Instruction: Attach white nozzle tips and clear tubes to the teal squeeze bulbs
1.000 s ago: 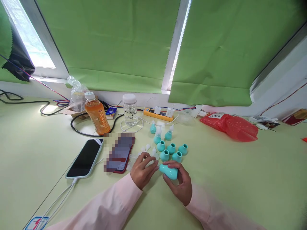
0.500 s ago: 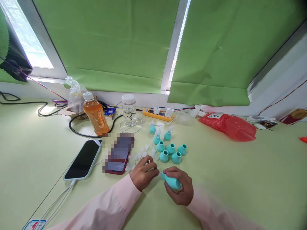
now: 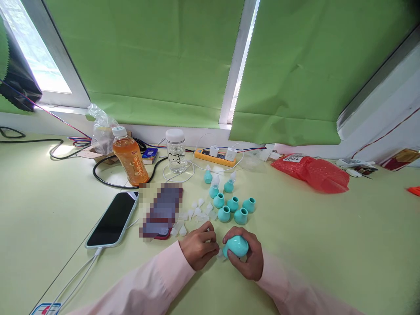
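My right hand is wrapped round a teal squeeze bulb, whose rounded base faces up and whose neck points left. At that neck a clear nozzle tip shows, and my left hand pinches it with closed fingers. How far the tip sits in the neck is hidden. Ahead of my hands, several open teal bulbs stand with their mouths up. Behind them are 3 bulbs with translucent tips fitted, one of them a teal bulb. Several loose translucent tips lie left of the bulbs.
At the left are a white-cased phone on a cable and a partly blurred phone. An orange drink bottle, a clear jar and a yellow power strip line the back. A red plastic bag lies back right.
My right hand has tilted the bulb, so its base now points more upward and its neck lower left. My left hand has shifted slightly downward with the tip.
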Tool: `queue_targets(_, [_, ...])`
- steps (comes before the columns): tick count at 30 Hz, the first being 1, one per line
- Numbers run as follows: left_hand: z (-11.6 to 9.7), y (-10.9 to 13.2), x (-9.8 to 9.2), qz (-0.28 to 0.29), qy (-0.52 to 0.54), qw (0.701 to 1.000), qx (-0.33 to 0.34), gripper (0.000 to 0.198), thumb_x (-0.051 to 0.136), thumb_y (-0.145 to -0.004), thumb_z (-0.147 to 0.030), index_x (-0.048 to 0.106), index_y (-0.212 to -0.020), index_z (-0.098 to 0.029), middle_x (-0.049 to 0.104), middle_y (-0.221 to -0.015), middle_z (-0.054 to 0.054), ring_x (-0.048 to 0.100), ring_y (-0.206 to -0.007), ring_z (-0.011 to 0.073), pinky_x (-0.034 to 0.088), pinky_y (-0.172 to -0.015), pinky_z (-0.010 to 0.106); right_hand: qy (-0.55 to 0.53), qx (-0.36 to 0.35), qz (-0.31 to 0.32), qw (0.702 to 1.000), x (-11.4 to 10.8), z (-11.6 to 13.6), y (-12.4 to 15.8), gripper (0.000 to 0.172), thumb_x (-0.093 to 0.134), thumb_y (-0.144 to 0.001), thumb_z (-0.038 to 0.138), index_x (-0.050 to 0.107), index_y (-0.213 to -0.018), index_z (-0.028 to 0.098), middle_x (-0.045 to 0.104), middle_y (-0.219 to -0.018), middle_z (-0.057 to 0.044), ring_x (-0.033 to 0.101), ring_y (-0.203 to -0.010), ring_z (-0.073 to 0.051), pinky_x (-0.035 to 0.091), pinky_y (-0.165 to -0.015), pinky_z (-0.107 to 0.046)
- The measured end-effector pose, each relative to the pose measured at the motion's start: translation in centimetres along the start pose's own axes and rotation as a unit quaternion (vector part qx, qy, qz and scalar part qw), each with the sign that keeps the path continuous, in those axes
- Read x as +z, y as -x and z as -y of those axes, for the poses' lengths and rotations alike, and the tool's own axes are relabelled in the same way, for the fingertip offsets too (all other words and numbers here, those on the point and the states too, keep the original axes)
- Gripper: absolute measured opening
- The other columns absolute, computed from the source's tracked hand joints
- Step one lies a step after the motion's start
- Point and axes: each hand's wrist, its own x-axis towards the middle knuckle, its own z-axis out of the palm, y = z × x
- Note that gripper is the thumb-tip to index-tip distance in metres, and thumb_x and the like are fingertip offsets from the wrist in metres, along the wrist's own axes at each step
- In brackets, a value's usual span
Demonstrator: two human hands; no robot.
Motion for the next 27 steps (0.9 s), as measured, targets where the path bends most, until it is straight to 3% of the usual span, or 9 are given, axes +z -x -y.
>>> queue_targets(9, [-0.9, -0.6, -0.4, -0.046, 0.100, 0.993, -0.048, 0.016, 0.044, -0.064, -0.012, 0.055, -0.054, -0.017, 0.050, -0.052, 0.003, 0.043, -0.058, 0.0134, 0.042, -0.056, 0.028, -0.056, 0.051, -0.014, 0.997, 0.2, 0.0, 0.0, 0.019, 0.053, -0.058, 0.016, 0.048, -0.076, 0.021, 0.057, -0.067, -0.001, 0.053, -0.062, -0.017, 0.042, -0.061, -0.029])
queue_targets(14, [-0.9, -1.1, -0.2, -0.112, 0.078, 0.989, -0.048, 0.015, 0.047, -0.062, -0.013, 0.054, -0.050, -0.017, 0.050, -0.048, 0.002, 0.042, -0.054, 0.0122, 0.042, -0.052, 0.026, -0.087, 0.053, -0.037, 0.994, 0.2, 0.3, -0.4, 0.017, 0.053, -0.061, 0.021, 0.048, -0.078, 0.021, 0.056, -0.067, -0.001, 0.053, -0.061, -0.017, 0.043, -0.059, -0.029])
queue_targets(18, [-1.0, -1.1, -0.4, -0.168, 0.050, 0.980, -0.089, 0.016, 0.048, -0.065, -0.012, 0.056, -0.053, -0.017, 0.050, -0.049, 0.002, 0.042, -0.057, 0.0132, 0.041, -0.052, 0.026, -0.083, 0.052, -0.079, 0.992, 0.0, 0.0, -0.7, 0.015, 0.053, -0.064, 0.022, 0.048, -0.078, 0.021, 0.055, -0.071, -0.002, 0.052, -0.065, -0.017, 0.042, -0.060, -0.028])
queue_targets(21, [-1.0, -0.9, -0.7, -0.148, 0.074, 0.976, -0.139, 0.014, 0.049, -0.068, -0.018, 0.061, -0.074, -0.016, 0.056, -0.065, 0.005, 0.046, -0.065, 0.0146, 0.043, -0.058, 0.028, -0.089, 0.046, -0.096, 0.990, -0.1, -0.3, -0.7, 0.016, 0.053, -0.065, 0.021, 0.048, -0.080, 0.021, 0.055, -0.073, -0.002, 0.052, -0.068, -0.017, 0.042, -0.063, -0.029])
queue_targets(23, [-0.8, -0.7, -0.7, -0.115, 0.094, 0.976, -0.160, 0.024, 0.051, -0.070, -0.023, 0.059, -0.092, -0.016, 0.057, -0.078, 0.007, 0.048, -0.072, 0.0158, 0.044, -0.062, 0.030, -0.096, 0.037, -0.094, 0.990, -0.2, -0.4, -0.7, 0.018, 0.053, -0.065, 0.020, 0.048, -0.081, 0.021, 0.055, -0.074, -0.002, 0.052, -0.070, -0.018, 0.042, -0.065, -0.030])
queue_targets(27, [-0.5, -0.4, -0.1, -0.087, 0.093, 0.981, -0.147, 0.021, 0.044, -0.077, -0.022, 0.061, -0.090, -0.019, 0.057, -0.077, 0.006, 0.046, -0.071, 0.0146, 0.042, -0.059, 0.027, -0.095, 0.029, -0.079, 0.992, 0.0, -0.3, -0.7, 0.019, 0.054, -0.065, 0.018, 0.047, -0.082, 0.021, 0.055, -0.076, -0.002, 0.053, -0.073, -0.018, 0.042, -0.067, -0.031])
